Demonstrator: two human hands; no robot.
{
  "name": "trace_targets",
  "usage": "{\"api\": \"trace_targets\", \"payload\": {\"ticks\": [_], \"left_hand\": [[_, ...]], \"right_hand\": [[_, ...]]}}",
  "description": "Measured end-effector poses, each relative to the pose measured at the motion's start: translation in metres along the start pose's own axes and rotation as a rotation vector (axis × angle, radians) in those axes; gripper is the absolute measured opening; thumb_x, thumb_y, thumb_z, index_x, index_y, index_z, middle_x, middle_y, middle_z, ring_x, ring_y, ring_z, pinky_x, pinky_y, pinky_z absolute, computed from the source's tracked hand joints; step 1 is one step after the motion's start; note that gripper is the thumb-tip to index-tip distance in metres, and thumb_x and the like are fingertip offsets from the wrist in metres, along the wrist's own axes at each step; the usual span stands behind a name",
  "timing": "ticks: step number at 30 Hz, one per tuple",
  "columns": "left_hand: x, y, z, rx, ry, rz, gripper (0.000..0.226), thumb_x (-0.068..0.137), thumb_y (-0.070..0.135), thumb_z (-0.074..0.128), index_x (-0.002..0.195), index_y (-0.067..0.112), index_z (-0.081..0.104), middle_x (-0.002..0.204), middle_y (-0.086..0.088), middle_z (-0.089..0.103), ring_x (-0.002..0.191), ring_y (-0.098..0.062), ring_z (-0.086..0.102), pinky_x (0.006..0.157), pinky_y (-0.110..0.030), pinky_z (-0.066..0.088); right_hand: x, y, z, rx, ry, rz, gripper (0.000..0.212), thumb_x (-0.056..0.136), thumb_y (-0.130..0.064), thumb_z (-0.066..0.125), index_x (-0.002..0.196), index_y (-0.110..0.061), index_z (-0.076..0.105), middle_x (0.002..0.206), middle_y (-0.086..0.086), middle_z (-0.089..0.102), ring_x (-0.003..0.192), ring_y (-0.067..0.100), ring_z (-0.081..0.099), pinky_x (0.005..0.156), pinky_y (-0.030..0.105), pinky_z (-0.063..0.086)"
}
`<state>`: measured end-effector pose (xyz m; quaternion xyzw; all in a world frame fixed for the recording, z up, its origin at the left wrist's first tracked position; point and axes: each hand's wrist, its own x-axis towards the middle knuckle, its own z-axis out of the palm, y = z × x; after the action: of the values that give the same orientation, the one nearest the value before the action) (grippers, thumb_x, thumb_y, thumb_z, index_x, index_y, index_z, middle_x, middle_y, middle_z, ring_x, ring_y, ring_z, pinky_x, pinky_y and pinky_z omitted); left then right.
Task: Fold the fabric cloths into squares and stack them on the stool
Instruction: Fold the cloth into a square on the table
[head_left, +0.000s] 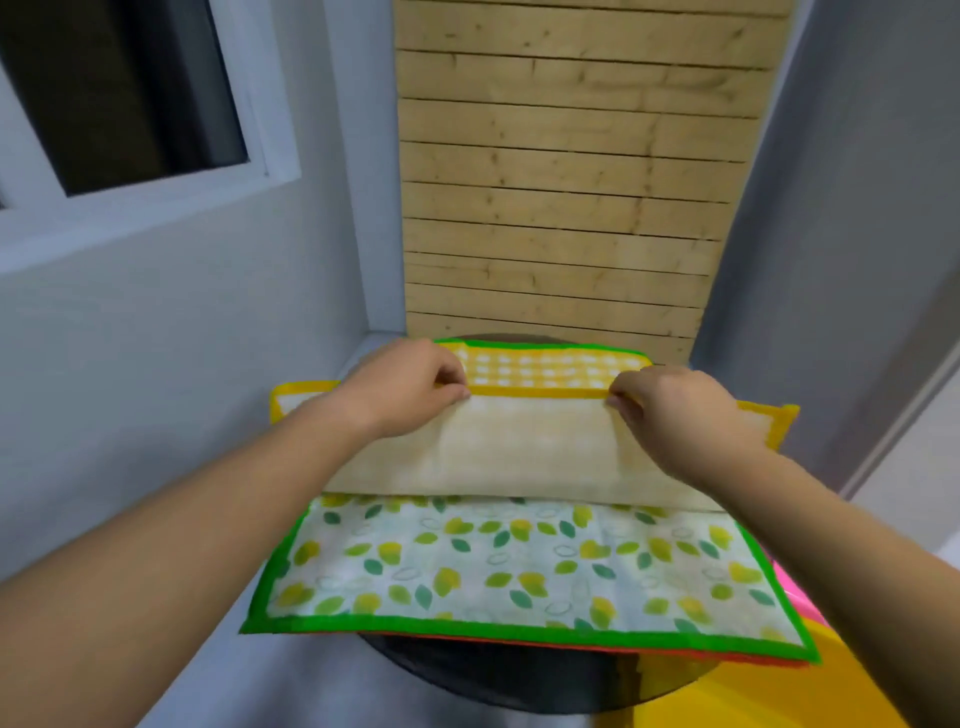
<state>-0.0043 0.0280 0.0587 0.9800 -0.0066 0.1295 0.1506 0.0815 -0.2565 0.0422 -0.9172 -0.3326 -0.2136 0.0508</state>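
Note:
A yellow checked cloth (540, 447) lies across a round dark stool (519, 680), with its near half turned over so the pale underside faces up. My left hand (410, 384) pinches the turned-over yellow edge at its left end. My right hand (675, 410) pinches the same edge at its right end. Under it lies a white cloth with green and yellow leaves and a green border (519, 571). A thin red edge (571, 646) of another cloth shows beneath that one.
A wooden slat panel (566, 182) stands right behind the stool, between grey walls. A window (119, 98) is at the upper left. Yellow and pink objects (769, 696) sit at the lower right beside the stool.

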Motion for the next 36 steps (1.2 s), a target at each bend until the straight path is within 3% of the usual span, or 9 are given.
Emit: {"api": "trace_targets", "payload": {"ticks": [6,11,19,26,29,31,34,36], "left_hand": [[0.056,-0.028,0.05,0.014,-0.03,-0.156,0.015,0.091,0.036,0.065,0.077,0.031,0.069,0.091,0.013,0.07,0.096,-0.017,0.063,0.082,-0.035,0.053],[0.075,-0.042,0.093,-0.052,0.011,-0.238,0.017,0.09,0.034,0.061,0.079,0.025,0.071,0.089,0.011,0.072,0.094,-0.019,0.064,0.086,-0.036,0.052],[0.087,-0.061,0.129,-0.043,0.084,-0.235,0.014,0.09,0.035,0.061,0.08,0.03,0.07,0.094,0.009,0.066,0.102,-0.022,0.055,0.094,-0.04,0.044],[0.085,-0.07,0.152,-0.182,0.157,-0.289,0.005,0.087,0.028,0.066,0.083,0.03,0.068,0.094,0.009,0.056,0.104,-0.02,0.048,0.093,-0.034,0.035],[0.083,-0.072,0.156,-0.198,0.177,-0.288,0.002,0.087,0.029,0.068,0.086,0.031,0.067,0.096,0.009,0.056,0.105,-0.02,0.047,0.092,-0.033,0.034],[0.083,-0.074,0.158,-0.215,0.203,-0.285,0.005,0.086,0.03,0.07,0.088,0.033,0.067,0.097,0.011,0.056,0.104,-0.017,0.047,0.087,-0.029,0.029],[0.083,-0.076,0.16,-0.22,0.224,-0.28,0.005,0.086,0.032,0.07,0.089,0.034,0.066,0.096,0.013,0.056,0.103,-0.014,0.047,0.087,-0.027,0.027],[0.084,-0.077,0.161,-0.228,0.23,-0.276,0.006,0.086,0.033,0.071,0.089,0.035,0.066,0.097,0.014,0.055,0.103,-0.012,0.048,0.091,-0.028,0.03]], "right_hand": [[0.046,0.024,0.067,0.039,-0.07,0.106,0.023,0.099,-0.04,0.049,0.099,-0.027,0.068,0.097,0.001,0.066,0.101,0.03,0.057,0.077,0.036,0.032],[0.067,0.037,0.109,0.178,-0.209,0.151,0.019,0.095,-0.036,0.053,0.087,-0.025,0.067,0.091,0.004,0.064,0.092,0.031,0.058,0.076,0.037,0.047],[0.079,0.052,0.145,0.218,-0.282,0.096,0.019,0.095,-0.035,0.056,0.1,-0.022,0.069,0.093,0.0,0.052,0.098,0.028,0.054,0.08,0.033,0.043],[0.119,0.067,0.152,0.439,-0.152,0.214,0.011,0.091,-0.027,0.062,0.085,-0.02,0.069,0.083,-0.007,0.067,0.079,0.017,0.061,0.069,0.029,0.044],[0.15,0.073,0.166,0.468,-0.106,0.314,0.011,0.091,-0.03,0.064,0.094,-0.023,0.071,0.09,-0.003,0.069,0.088,0.021,0.064,0.074,0.027,0.044],[0.166,0.074,0.175,0.48,-0.163,0.346,0.024,0.092,-0.035,0.064,0.11,-0.022,0.07,0.101,-0.001,0.071,0.093,0.021,0.065,0.079,0.028,0.046],[0.185,0.071,0.184,0.502,-0.27,0.352,0.028,0.091,-0.04,0.063,0.114,-0.024,0.064,0.082,0.003,0.075,0.056,0.018,0.063,0.06,0.026,0.049],[0.194,0.071,0.189,0.431,-0.296,0.316,0.029,0.09,-0.043,0.063,0.112,-0.025,0.064,0.08,0.001,0.073,0.048,0.014,0.056,0.053,0.023,0.043]]}}
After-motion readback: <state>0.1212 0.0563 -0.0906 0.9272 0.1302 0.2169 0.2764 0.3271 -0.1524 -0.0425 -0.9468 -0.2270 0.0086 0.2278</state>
